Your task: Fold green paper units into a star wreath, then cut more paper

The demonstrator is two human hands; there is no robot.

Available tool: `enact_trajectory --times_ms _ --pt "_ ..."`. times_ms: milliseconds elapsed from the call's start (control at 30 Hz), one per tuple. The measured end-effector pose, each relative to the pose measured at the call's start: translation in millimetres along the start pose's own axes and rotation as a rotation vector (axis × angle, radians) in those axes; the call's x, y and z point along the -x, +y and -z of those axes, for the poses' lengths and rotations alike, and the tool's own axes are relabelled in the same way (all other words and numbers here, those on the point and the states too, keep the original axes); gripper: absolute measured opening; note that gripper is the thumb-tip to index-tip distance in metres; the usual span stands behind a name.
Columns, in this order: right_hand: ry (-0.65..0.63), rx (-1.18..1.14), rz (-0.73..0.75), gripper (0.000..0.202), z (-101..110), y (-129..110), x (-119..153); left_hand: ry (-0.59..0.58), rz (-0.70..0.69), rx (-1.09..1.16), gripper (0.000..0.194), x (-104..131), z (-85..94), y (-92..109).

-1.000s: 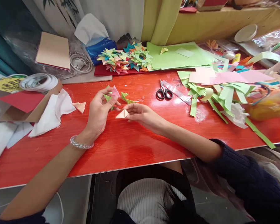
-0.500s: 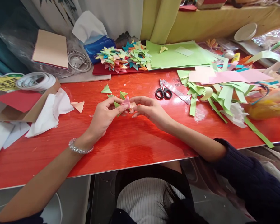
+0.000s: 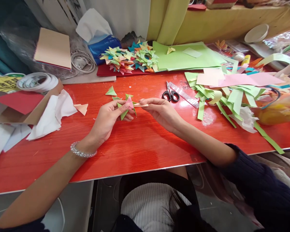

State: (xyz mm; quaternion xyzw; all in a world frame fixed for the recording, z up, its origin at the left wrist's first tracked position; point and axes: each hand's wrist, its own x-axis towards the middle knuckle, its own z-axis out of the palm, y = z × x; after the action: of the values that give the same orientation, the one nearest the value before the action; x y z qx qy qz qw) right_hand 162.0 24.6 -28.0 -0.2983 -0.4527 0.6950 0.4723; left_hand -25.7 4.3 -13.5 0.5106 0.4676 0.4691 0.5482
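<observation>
My left hand (image 3: 110, 117) is closed on a cluster of folded paper triangles (image 3: 124, 113), green with a pink one near the thumb. From the right, my right hand (image 3: 160, 111) pinches a peach folded paper piece (image 3: 141, 105) whose other end touches the cluster; whether it sits inside a fold cannot be told. Just beyond my left fingers lies a loose green paper triangle (image 3: 110, 91) on the red table (image 3: 145, 151). A peach paper triangle (image 3: 82, 108) rests farther left.
Black-handled scissors (image 3: 170, 92) and a clear ruler (image 3: 184, 94) lie right of my hands. Green paper strips (image 3: 234, 100) heap at the right. Spiky paper rings (image 3: 118, 59), green sheets (image 3: 183, 58) and a tissue pack (image 3: 102, 48) stand at the back; a cardboard box (image 3: 38, 112) is left.
My right hand has drawn slightly right, and more of the peach piece shows between the hands. The left hand keeps its hold on the green and pink cluster.
</observation>
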Motion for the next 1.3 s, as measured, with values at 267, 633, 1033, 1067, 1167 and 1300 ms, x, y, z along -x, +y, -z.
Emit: enact_trajectory --times_ms 267,633,1033,1067,1167,1300 --pt "-0.011 0.050 -0.063 0.007 -6 -8 3 0.006 -0.011 0.013 0.014 0 -1.1 1" --pt "0.049 0.300 0.038 0.013 -10 -8 3 0.022 -0.056 -0.054 0.018 1 -1.1 -1" --pt "-0.005 1.172 0.248 0.018 -12 -41 -43 0.559 -0.355 -0.017 0.013 -36 56.1 -4" --pt "-0.075 1.260 0.294 0.015 -21 -40 -57 0.565 -0.330 -0.029 0.014 -38 58.4 -7" --pt "-0.204 1.432 0.260 0.017 -45 -26 -93 0.556 -0.273 -0.069 0.019 -39 61.0 -10" --pt "-0.237 1.507 0.192 0.021 -56 1 -109 0.533 -0.291 -0.125 0.021 -39 60.0 -11"
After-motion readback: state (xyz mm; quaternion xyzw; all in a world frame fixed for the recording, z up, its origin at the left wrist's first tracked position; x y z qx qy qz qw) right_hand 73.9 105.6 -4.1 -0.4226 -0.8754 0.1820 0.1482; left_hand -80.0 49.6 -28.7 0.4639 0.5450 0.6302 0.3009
